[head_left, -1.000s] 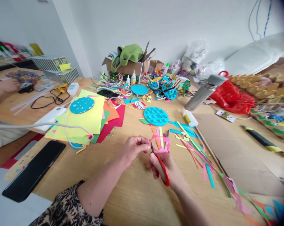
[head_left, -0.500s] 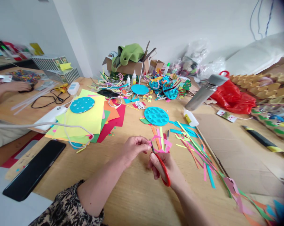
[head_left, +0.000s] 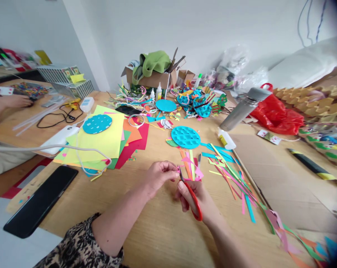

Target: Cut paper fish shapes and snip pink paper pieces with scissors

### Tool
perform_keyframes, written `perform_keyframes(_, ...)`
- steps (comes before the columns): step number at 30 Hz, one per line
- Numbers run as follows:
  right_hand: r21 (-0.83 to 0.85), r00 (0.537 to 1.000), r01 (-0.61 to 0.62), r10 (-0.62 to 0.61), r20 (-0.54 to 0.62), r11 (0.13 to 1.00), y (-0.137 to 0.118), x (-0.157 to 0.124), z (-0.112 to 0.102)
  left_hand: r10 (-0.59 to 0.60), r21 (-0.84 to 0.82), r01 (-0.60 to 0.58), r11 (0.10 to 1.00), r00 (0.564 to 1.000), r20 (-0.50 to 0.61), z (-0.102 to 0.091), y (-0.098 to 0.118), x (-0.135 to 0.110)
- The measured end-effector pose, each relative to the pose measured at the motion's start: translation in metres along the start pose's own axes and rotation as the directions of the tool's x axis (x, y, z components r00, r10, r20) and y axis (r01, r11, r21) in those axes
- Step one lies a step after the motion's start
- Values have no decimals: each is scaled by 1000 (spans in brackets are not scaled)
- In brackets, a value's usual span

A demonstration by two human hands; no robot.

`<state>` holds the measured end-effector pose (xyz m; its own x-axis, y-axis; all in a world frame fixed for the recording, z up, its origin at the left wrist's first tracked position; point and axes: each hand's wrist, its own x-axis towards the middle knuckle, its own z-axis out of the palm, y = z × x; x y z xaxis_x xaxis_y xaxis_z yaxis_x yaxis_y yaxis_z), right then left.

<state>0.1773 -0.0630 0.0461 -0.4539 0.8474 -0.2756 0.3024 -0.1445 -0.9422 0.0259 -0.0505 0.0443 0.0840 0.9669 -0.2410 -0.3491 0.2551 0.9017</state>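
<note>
The left hand [head_left: 157, 176] pinches the near end of a pink paper strip [head_left: 191, 168] that runs away to the right, while the right hand [head_left: 198, 199], fingers apparently through the red scissors [head_left: 193, 199], aims the blades at that pinch above the tabletop [head_left: 157, 230].
</note>
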Motion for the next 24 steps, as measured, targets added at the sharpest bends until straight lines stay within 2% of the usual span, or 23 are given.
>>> perform_keyframes(8,4,1000,-23,23,-1,1000,2,1,0,10,-9,-10,1000,1000,10,-2,-4,2)
perform_keyframes(19,-6,999,29,-28,19,1000,1,0,-1,24,3,-25,1000,999,36,-3,-5,2)
perform_keyframes(24,-19,1000,4,-4,14,1000,-2,0,-1,14,31,-15,999,999,30,-3,-4,2)
